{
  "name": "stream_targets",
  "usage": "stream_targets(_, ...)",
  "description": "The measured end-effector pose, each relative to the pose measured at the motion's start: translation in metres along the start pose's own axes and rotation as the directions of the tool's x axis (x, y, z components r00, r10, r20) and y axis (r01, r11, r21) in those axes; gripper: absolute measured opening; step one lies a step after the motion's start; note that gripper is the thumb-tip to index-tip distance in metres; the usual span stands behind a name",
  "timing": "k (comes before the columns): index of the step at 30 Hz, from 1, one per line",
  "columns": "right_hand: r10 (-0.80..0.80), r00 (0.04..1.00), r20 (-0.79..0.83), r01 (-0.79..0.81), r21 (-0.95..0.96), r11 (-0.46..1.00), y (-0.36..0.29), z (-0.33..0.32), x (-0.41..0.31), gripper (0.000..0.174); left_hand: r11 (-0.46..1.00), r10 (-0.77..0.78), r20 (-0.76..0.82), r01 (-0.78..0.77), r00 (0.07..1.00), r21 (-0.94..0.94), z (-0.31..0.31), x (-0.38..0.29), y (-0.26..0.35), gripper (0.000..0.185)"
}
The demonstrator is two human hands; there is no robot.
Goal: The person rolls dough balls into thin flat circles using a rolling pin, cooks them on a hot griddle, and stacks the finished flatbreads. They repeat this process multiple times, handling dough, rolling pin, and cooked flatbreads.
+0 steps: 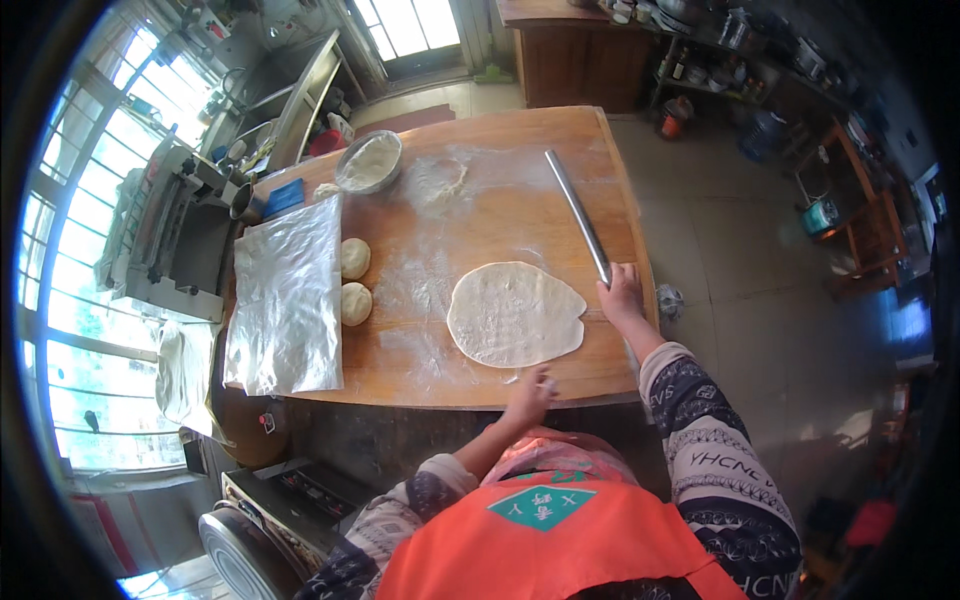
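Note:
A flattened sheet of dough [517, 315] lies on the floured wooden table [517, 210], roughly round with a notch in its right edge. To its right, my right hand [624, 292] grips the near end of a smooth metal rolling pin [576, 206], which slants away toward the far side. My left hand [531, 396] is just off the dough's near edge, over the table's front edge. Its fingers are loosely bent and somewhat blurred, with no held thing visible. Two dough balls [355, 259] sit left of the sheet, against a plastic sheet [289, 300].
A bowl of flour [371, 161] stands at the table's far left, near a blue cloth-like item [283, 198] and a metal cup [246, 202]. Scattered flour [442, 187] marks the far middle. Left of the table is a metal machine [184, 240]; tiled floor [742, 255] lies right.

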State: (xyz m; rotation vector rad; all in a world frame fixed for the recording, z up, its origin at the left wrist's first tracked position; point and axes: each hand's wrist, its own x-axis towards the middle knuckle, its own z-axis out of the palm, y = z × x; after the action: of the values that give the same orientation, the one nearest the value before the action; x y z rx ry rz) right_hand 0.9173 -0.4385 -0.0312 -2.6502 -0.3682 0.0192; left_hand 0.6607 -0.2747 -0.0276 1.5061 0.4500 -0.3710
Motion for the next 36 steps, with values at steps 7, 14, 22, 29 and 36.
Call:
stream_targets(7, -0.168, 0.983, 0.069, 0.157, 0.138, 0.978, -0.048, 0.040, -0.038, 0.039, 0.541, -0.393, -0.390, -0.134, 0.833, -0.830, -0.095, 0.006, 0.000, 0.045)
stream_targets(14, -0.022, 0.883, 0.470, -0.218, 0.450, 0.866, -0.100, 0.002, -0.013, 0.027, 0.997, -0.001, -0.296, 0.023, 0.955, 0.072, -0.137, 0.092, 0.064, 0.038)
stream_targets(22, -0.415, 0.909, 0.045, 0.407, 0.130, 0.904, -0.142, 0.055, -0.010, 0.056, 0.185, 0.555, 0.195, -0.349, 0.809, 0.919, -0.137, 0.112, 0.096, 0.065)
stream_targets(29, -0.460, 0.866, 0.193, 0.448, 0.107, 0.888, -0.126, 0.007, -0.141, 0.075, 0.272, 0.324, 0.186, -0.279, 0.928, 0.921, -0.095, 0.013, 0.049, 0.077)
stream_targets(36, -0.442, 0.893, 0.082, 0.441, 0.033, 0.897, -0.112, 0.049, -0.011, 0.059, 0.077, 0.696, 0.055, -0.151, 0.716, 0.986, -0.108, 0.134, 0.095, 0.070)
